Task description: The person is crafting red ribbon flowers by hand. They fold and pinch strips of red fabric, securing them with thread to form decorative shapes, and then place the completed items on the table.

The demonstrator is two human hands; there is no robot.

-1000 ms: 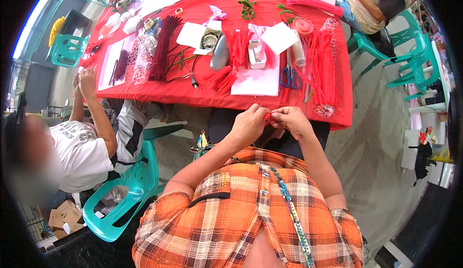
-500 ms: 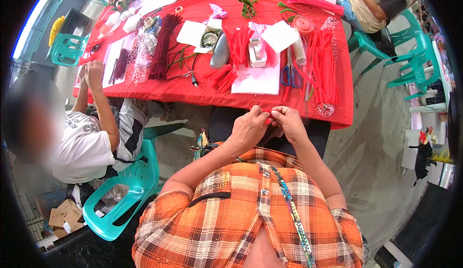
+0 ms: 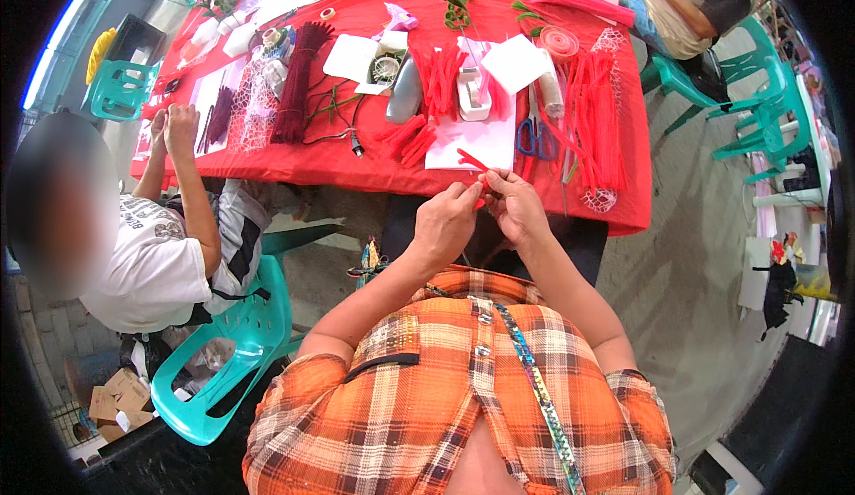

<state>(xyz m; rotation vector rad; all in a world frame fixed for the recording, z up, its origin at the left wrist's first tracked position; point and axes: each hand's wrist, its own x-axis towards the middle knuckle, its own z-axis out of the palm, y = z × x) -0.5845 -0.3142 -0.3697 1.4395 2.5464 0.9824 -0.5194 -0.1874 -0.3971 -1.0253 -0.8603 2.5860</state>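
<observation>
A short bent piece of red pipe cleaner is pinched between my two hands, just off the table's near edge. My left hand has its fingers closed around the lower part, where a bit of red shows at the fingertips. My right hand grips it from the other side with thumb and forefinger. Just beyond them lies a sheet of white paper with a white tape dispenser at its far end. Several folded red pipe cleaner pieces rest left of the paper. Blue-handled scissors lie on its right.
Long red pipe cleaners and dark red ones lie in bundles on the red-covered table. A grey bottle-shaped object is left of the dispenser. At left, a co-worker sits on a green chair; another person sits far right.
Both hands have shifted slightly left. My right hand has turned, and a forked red pipe cleaner end now sticks out above the fingers, where it was mostly hidden before.
</observation>
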